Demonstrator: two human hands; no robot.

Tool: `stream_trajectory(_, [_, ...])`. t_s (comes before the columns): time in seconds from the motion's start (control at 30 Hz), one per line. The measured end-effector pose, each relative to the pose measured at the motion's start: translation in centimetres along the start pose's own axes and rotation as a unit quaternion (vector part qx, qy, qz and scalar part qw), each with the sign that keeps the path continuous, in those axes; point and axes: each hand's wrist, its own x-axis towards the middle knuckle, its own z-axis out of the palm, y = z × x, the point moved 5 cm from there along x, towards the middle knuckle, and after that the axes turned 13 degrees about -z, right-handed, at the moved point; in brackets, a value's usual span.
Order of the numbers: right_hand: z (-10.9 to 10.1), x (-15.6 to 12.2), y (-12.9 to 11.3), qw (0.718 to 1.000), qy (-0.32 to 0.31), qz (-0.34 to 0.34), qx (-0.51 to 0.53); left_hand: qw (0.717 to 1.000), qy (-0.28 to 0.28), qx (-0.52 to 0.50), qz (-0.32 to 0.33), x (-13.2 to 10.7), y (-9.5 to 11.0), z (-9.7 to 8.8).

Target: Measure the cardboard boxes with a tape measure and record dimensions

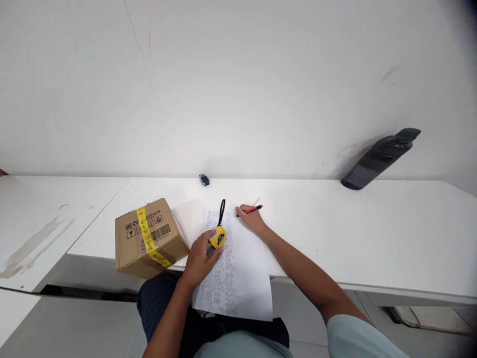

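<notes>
My left hand (203,258) is closed around a yellow tape measure (217,237), whose black wrist strap points away from me. Under it lies a sheet of paper (249,278) covered on its left side with handwriting; its near end hangs over the table edge. My right hand (251,218) grips a red and black pen (254,210) at the upper right of the sheet, the tip near the paper. Left of my left hand sits a taped cardboard box (149,238).
A small dark key fob (204,180) lies near the wall behind the paper. A black bottle (380,159) stands at the back right. The white table (354,233) ends close to my body, and a seam crosses it at left.
</notes>
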Motion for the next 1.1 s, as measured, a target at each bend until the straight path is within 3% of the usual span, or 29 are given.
stream_trajectory(0.23, [0.06, -0.07, 0.27, 1.0, 0.008, -0.002, -0.002, 0.999, -0.023, -0.037, -0.018, 0.16, -0.4, 0.18])
stream_trajectory(0.4, [-0.16, -0.11, 0.58, 0.999, 0.04, 0.009, -0.017, 0.998, -0.008, -0.038, -0.042, 0.17, -0.65, 0.18])
stream_trajectory(0.7, [-0.41, -0.09, 0.55, 0.999, 0.041, 0.014, -0.016, 0.997, 0.033, -0.053, -0.05, 0.08, -0.38, -0.17])
stream_trajectory(0.87, [-0.76, -0.36, 0.46, 0.997, 0.068, 0.023, -0.023, 0.994, 0.027, -0.077, -0.069, -0.02, -0.84, 0.0])
stream_trajectory(1.1, [-0.88, -0.59, 0.84, 0.998, 0.054, 0.013, -0.031, 0.993, 0.022, -0.085, -0.076, -0.19, -0.67, -0.26])
